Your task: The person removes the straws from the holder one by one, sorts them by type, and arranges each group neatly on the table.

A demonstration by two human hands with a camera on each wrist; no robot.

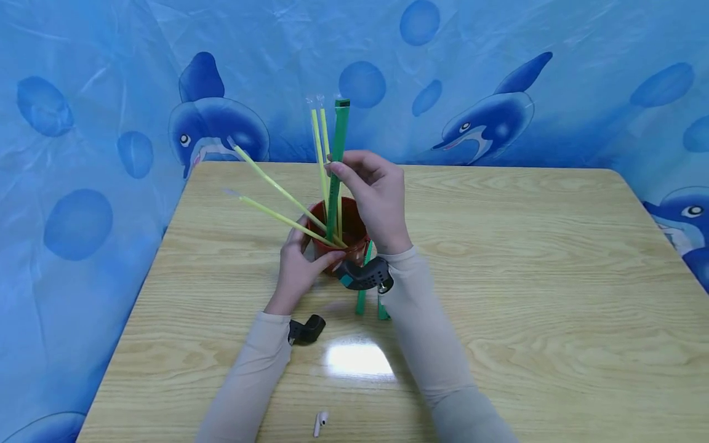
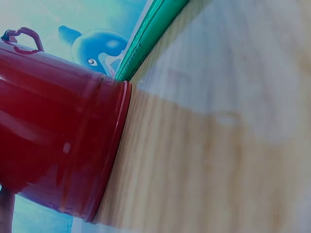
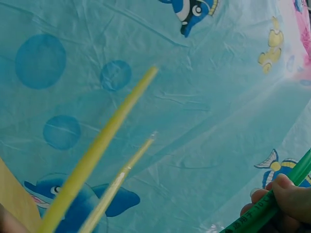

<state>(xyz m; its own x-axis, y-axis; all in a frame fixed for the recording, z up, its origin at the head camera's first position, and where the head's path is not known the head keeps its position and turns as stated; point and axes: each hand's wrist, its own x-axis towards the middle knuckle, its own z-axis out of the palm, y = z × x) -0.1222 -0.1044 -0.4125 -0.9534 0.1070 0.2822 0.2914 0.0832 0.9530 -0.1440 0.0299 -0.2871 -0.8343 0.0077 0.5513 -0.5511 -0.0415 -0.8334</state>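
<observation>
Pinched between thumb and fingertips of the right hand [image 1: 382, 194]: one long green stick [image 1: 340, 132], with dark printed characters along its side in the right wrist view. Long axis nearly upright, with only a small lean toward the right at the top. Dark-marked end pointing up, and lower end pointing down into the mouth of the red bucket [image 1: 356, 218]. Cannot tell whether touching the bottom inside. Around the red bucket, from the left side, the left hand [image 1: 296, 271]: thumb on the near side, fingers bent along the left side, so clamped on the wall near the rim. With the green stick in the same red bucket, two yellow sticks [image 1: 317, 138] nearly upright, just beside it, and two other yellow sticks [image 1: 271, 181] leaning strongly to the left, over the rim. On the wooden table [image 1: 526, 277], near the red bucket and partly hidden by the right arm, two more green sticks [image 1: 361, 301], with visible ends pointing toward the person. On each wrist, a black camera [image 1: 306, 330]. Nearer to the person, between the forearms, a small white earbud [image 1: 318, 424]. Behind the table, a blue sheet [image 1: 310, 49] with dolphins and round bubbles
</observation>
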